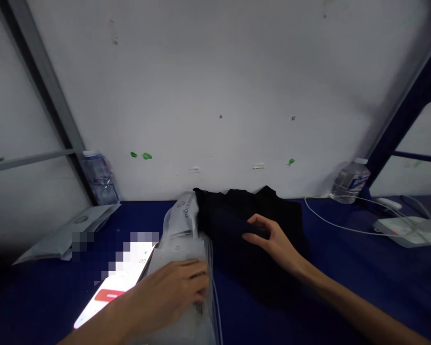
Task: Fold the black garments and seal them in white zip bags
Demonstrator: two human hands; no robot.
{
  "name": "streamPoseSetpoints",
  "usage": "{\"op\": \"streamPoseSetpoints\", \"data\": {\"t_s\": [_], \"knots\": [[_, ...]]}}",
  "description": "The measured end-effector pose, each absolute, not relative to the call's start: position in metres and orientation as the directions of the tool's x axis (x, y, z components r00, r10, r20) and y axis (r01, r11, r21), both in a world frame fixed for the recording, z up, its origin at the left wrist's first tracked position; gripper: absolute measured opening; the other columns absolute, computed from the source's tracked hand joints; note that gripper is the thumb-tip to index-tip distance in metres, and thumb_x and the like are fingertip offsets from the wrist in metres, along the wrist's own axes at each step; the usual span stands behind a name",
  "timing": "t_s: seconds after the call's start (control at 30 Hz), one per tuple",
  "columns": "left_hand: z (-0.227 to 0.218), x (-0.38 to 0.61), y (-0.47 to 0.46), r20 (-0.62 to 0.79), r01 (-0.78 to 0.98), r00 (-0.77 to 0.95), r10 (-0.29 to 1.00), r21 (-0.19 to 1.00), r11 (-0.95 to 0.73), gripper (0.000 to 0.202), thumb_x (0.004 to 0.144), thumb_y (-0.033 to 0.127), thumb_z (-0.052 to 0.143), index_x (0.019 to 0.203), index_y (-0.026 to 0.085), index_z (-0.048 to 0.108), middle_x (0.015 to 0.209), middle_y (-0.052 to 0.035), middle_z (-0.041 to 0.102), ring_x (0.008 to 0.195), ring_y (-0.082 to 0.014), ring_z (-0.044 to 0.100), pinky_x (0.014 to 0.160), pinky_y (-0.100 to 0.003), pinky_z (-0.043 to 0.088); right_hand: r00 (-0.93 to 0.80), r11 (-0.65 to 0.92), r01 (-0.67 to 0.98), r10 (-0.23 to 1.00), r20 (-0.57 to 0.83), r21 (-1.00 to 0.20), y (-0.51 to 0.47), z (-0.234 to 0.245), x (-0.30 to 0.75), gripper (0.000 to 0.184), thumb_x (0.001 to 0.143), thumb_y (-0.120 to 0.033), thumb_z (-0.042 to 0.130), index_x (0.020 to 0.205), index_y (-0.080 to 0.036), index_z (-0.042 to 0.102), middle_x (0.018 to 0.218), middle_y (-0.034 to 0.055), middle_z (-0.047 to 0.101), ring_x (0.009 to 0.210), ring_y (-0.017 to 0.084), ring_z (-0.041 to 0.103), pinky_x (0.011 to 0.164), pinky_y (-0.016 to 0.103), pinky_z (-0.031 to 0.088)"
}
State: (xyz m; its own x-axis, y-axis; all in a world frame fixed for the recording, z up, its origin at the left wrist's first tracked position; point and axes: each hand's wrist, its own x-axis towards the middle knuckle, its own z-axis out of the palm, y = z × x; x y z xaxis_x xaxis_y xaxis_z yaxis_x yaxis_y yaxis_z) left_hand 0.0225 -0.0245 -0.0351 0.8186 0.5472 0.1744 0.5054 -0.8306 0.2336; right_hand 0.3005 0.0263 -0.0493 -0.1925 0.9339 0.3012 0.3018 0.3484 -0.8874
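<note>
My left hand [175, 292] rests over a stack of translucent plastic bags [175, 254], its fingers curled together against the top bag; the fingertips are partly hidden. A bag with printed lettering [181, 211] bulges at the far end of the stack. To the right, a black cloth [258, 203], apparently a garment, lies in a heap against the wall. My right hand [273, 239] has thumb and forefinger around a dark fold of it, with the other fingers mostly out of sight. A lit phone [125, 278] lies beside my left forearm, partly pixelated.
Flat printed bags [77, 227] lie at the left. One water bottle [99, 179] stands at the back left, another bottle [351, 181] at the back right. A white power strip [411, 230] and a loose white cable [330, 224] lie on the blue table [326, 268].
</note>
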Motion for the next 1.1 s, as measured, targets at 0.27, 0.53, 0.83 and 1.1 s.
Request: {"op": "streamPoseSetpoints", "data": {"t_s": [0.27,0.53,0.83,1.1], "knots": [[-0.025,0.01,-0.025,0.404,0.449,0.78,0.478,0.171,-0.877,0.016,0.098,0.007,0.042,0.094,0.018,0.053,0.126,-0.0133,0.054,0.097,-0.0201,0.065,0.075,-0.031,0.058,-0.131,0.332,0.244,0.942,0.308,-0.911,0.028,-0.039,0.311,0.018,0.083,-0.038,0.071,0.083,-0.022,0.061,0.087,0.0006,0.068,0.082,0.019,0.065,0.074,0.031,0.051],[-0.03,0.01,-0.018,0.411,0.434,0.792,0.452,0.141,-0.89,0.02,0.1,0.007,0.037,0.094,0.017,0.053,0.12,-0.0105,0.061,0.091,-0.0175,0.068,0.073,-0.029,0.059,-0.113,0.305,0.232,0.951,0.286,-0.923,0.027,-0.033,0.314,0.021,0.081,-0.04,0.072,0.083,-0.022,0.061,0.088,0.0023,0.069,0.08,0.021,0.067,0.07,0.033,0.053],[-0.035,0.009,-0.016,0.434,0.466,0.757,0.489,0.165,-0.869,0.017,0.101,0.011,0.04,0.093,0.018,0.053,0.12,-0.0103,0.055,0.086,-0.0156,0.064,0.071,-0.029,0.056,-0.147,0.37,0.278,0.928,0.341,-0.887,0.024,-0.035,0.311,0.021,0.082,-0.041,0.071,0.083,-0.022,0.061,0.085,0.0026,0.068,0.08,0.021,0.066,0.073,0.035,0.053],[-0.028,0.015,-0.017,0.375,0.431,0.809,0.453,0.146,-0.89,0.021,0.102,0.01,0.038,0.091,0.017,0.055,0.09,-0.0039,0.062,0.077,-0.0167,0.062,0.066,-0.028,0.052,-0.169,0.405,0.275,0.913,0.371,-0.872,0.021,-0.035,0.31,0.019,0.082,-0.038,0.071,0.083,-0.022,0.061,0.084,0.0007,0.067,0.082,0.02,0.065,0.076,0.034,0.052]]}}
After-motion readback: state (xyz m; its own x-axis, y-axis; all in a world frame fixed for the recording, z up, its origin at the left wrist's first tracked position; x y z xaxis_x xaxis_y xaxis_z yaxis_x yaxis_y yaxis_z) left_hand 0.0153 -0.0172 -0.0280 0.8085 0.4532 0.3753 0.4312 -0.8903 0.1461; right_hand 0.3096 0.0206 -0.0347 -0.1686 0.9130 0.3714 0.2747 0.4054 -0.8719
